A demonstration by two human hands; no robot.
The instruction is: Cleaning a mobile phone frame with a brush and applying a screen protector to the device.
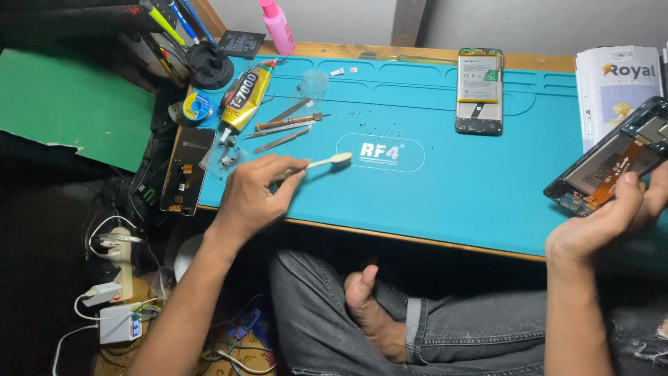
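Here left hand [254,191] grips toothbrush [321,163] — right hand [612,216] holds opened phone [612,163].

teal mat [445,188], glue tube [245,97], tweezers [282,129]

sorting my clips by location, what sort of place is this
Most likely a small phone repair bench. A teal repair mat covers the table, an opened phone lies on it, and tweezers and a glue tube sit nearby. The right hand holds another opened phone; the left hand holds a toothbrush.
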